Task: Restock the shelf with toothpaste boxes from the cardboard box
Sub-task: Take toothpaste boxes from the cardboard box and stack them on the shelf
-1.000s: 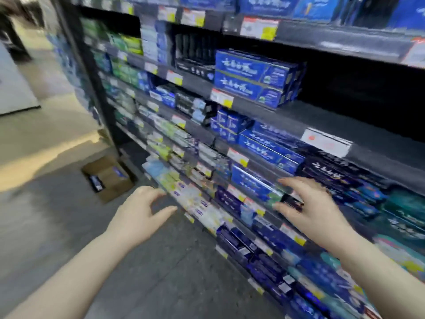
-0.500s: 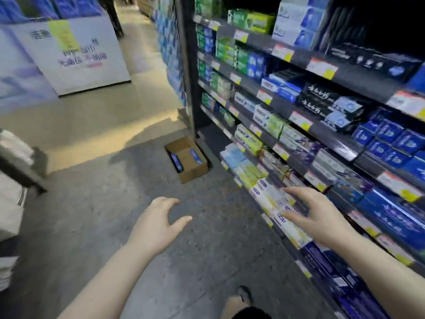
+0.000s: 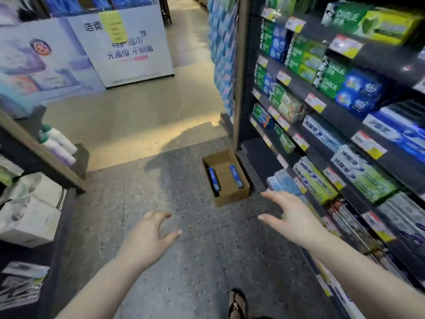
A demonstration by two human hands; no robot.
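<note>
A: From the head view, where is the stock?

B: The cardboard box [image 3: 226, 178] sits on the floor [image 3: 174, 261] at the foot of the shelf [image 3: 345, 118], well ahead of both hands. Two blue toothpaste boxes [image 3: 214, 178] lie inside, one along each side wall, apart from each other.

A: And the hands?

B: The left hand [image 3: 147, 240] and right hand [image 3: 294, 217] are both empty, fingers spread wide, hovering above the floor short of the carton.

A: How would those packs handle?

B: I judge them light, stiff and thin-walled, with smooth printed card that could slip. Pinching across the long sides near the middle seems best; squeezing hard may dent them.
</note>
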